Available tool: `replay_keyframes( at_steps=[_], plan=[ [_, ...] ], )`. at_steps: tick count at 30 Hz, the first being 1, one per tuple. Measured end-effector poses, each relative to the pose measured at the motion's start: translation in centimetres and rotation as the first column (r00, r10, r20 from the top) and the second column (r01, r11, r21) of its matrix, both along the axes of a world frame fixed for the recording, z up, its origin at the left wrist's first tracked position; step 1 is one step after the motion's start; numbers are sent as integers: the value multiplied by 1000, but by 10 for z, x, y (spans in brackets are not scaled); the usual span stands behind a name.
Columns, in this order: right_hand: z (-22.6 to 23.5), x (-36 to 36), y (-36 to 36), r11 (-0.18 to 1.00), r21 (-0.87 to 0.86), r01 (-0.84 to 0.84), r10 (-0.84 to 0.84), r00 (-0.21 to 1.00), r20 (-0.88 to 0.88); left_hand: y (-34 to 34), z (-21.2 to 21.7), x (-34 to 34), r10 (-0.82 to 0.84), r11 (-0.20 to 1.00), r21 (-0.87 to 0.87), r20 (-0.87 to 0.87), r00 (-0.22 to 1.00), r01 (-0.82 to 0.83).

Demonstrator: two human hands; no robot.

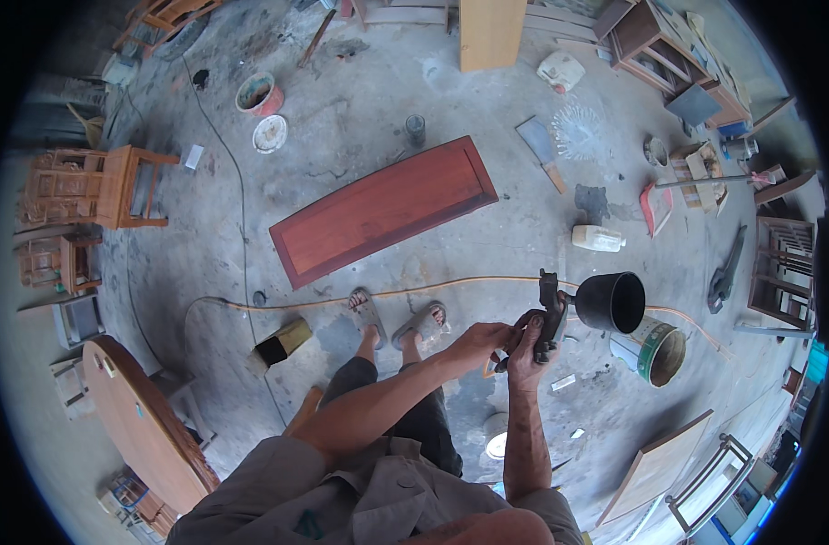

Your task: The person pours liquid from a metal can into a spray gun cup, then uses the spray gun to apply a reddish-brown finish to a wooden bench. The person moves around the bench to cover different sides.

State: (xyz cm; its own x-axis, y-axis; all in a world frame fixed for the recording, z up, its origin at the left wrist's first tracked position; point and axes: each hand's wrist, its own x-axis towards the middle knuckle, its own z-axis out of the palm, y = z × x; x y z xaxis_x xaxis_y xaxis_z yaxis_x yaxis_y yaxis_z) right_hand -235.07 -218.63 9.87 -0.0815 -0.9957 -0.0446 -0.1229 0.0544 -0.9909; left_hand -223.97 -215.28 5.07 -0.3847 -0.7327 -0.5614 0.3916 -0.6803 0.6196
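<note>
My right hand point(526, 357) is wrapped around the handle of a dark spray gun point(551, 318). A black cup point(611, 302) is fixed to the gun and tilts with its round mouth toward the right. My left hand point(483, 345) has its fingers closed at the rear of the gun's handle, beside my right hand. What exactly those fingers grip there is hidden. Beyond my sandalled feet, a long red-brown wooden panel point(382, 211) with a framed edge lies slanted across the concrete floor.
An orange hose point(405, 291) crosses the floor past my feet. Near the gun lie a green-and-white bucket point(660, 354) and a whitish bottle point(598, 238). A yellowish square tin point(282, 345) lies by my feet. Wooden chairs point(114, 186) and a round tabletop point(137, 427) stand left.
</note>
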Motion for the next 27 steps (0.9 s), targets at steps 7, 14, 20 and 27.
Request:
replay_keyframes(
  at_steps=[7, 14, 20, 27],
  plan=[
    [11, 5, 0, 997, 73, 12, -15, 999, 38, 12, -13, 7, -18, 996, 81, -285, 958, 42],
    [7, 4, 1, 995, 90, 31, -39, 996, 81, 34, -30, 3, 80, 970, 240, -442, 894, 31],
    [4, 7, 1, 998, 1, 66, -66, 997, 43, 45, -40, -7, 141, 948, 316, -512, 847, 33],
    [-1, 9, 3, 998, 27, 63, -65, 996, 59, 54, -52, -18, 217, 935, 355, -542, 812, -12]
  ],
)
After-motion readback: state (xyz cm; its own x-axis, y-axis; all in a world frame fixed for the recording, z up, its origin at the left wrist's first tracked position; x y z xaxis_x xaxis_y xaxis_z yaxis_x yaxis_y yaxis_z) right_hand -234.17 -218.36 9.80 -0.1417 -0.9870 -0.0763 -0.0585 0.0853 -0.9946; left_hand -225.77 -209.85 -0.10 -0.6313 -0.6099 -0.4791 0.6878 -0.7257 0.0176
